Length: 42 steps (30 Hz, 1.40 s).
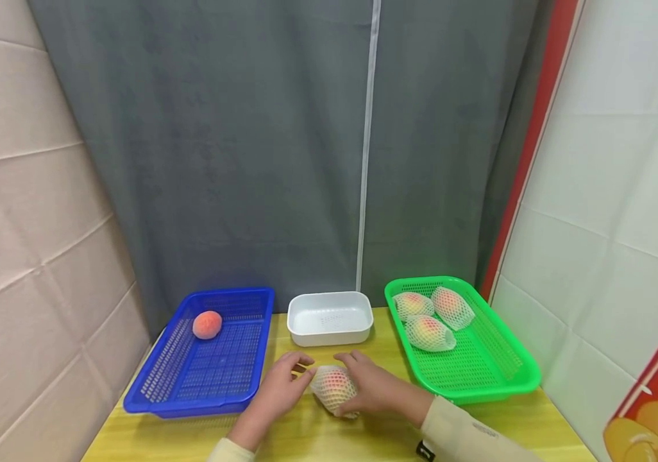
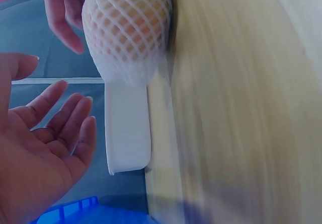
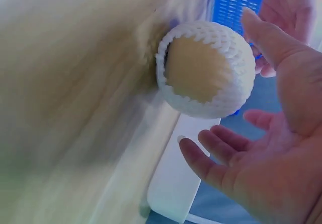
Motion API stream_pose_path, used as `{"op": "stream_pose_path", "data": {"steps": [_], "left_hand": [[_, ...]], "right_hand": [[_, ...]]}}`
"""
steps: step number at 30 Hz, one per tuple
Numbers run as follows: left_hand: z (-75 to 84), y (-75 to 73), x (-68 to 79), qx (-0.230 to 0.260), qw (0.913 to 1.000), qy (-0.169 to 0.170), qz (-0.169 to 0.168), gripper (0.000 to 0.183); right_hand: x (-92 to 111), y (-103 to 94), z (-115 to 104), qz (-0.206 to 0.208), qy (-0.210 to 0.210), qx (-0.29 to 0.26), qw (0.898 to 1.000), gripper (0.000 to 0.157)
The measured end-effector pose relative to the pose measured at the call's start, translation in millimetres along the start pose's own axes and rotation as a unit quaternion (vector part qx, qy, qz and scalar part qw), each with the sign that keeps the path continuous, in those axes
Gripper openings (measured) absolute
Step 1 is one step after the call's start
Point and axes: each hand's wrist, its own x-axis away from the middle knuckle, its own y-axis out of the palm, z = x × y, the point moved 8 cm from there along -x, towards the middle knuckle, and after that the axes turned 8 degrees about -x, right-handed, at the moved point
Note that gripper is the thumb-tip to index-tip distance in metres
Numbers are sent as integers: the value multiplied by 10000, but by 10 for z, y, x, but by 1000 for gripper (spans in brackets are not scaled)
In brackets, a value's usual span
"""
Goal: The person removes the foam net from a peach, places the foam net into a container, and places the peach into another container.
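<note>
A peach in a white foam net (image 1: pixel 333 389) lies on the table between the two hands. My right hand (image 1: pixel 376 383) is at its right side, fingers spread above it and thumb low beside it. In the right wrist view a gap shows between those fingers (image 3: pixel 201 161) and the netted peach (image 3: pixel 206 70), whose bare skin shows through the net's opening. On the other side, my left hand (image 1: pixel 283 385) has its fingers loosely bent towards the peach and holds nothing. From the left wrist, the palm (image 2: pixel 45 158) appears apart from the netted peach (image 2: pixel 128 27).
A blue basket (image 1: pixel 150 385) on the left holds one bare peach (image 1: pixel 207 325). Behind the hands stands a white tray (image 1: pixel 330 338). At the right, a green basket (image 1: pixel 514 359) contains several netted peaches (image 1: pixel 430 333). A grey curtain (image 1: pixel 248 160) hangs behind the table.
</note>
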Motion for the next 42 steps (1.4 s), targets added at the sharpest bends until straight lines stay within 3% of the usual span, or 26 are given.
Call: {"op": "stream_pose_path", "data": {"steps": [6, 15, 23, 32, 42], "left_hand": [[-38, -29, 15, 714, 9967, -386, 83, 19], [-100, -11, 41, 854, 9946, -571, 111, 20], [-263, 62, 32, 745, 9922, -989, -120, 22], [-295, 120, 33, 961, 9892, -1084, -231, 23], [-285, 133, 43, 1111, 9879, -1040, -309, 22]], "right_hand": [[146, -125, 44, 453, 241, -1007, 9936, 106], [220, -114, 106, 695, 706, -1679, 9808, 95], [134, 106, 108, 687, 1028, -1779, 9763, 95], [85, 235, 144, 785, 1038, -1971, 9717, 82], [34, 286, 167, 908, 1025, -1946, 9713, 78]]}}
